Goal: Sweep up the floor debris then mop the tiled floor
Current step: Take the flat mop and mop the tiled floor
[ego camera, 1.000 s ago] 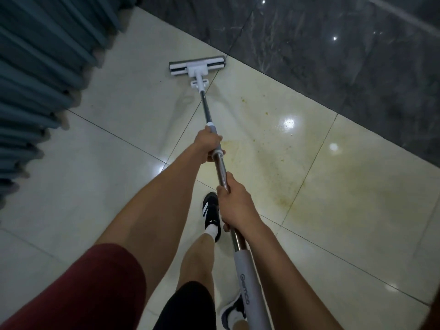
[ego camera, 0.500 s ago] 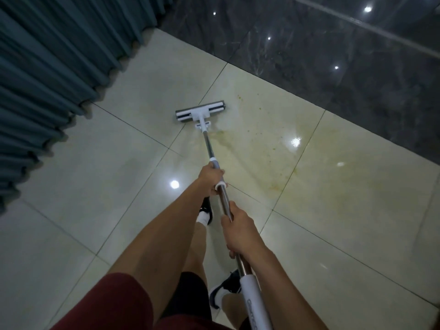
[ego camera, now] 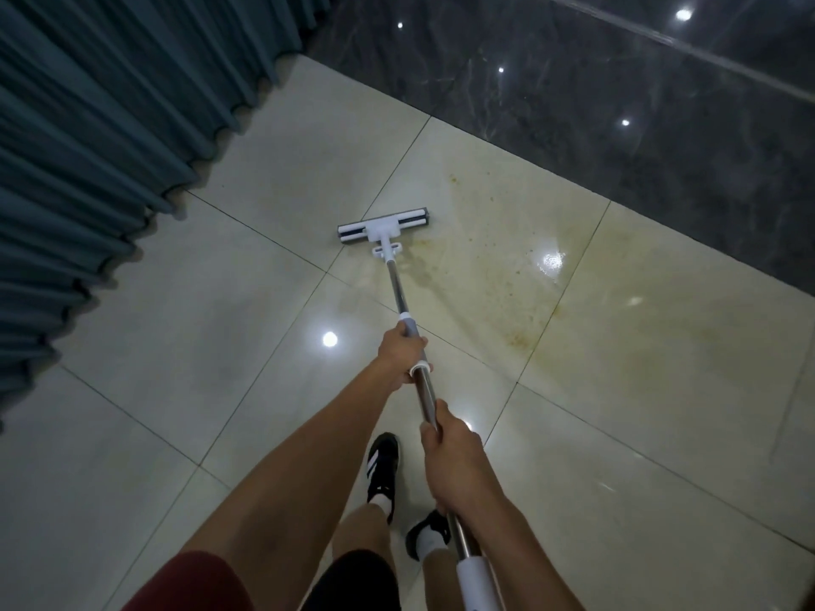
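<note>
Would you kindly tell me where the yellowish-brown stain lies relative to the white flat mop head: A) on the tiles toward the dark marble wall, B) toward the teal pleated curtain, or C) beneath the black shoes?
A: the yellowish-brown stain spreads from the white flat mop head across the tiles toward the dark marble wall.

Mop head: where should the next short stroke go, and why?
Probably a push forward and right. The mop head sits at the left edge of the yellowish stain, which spreads toward the dark wall. Both the left hand and right hand grip the pole.
</note>
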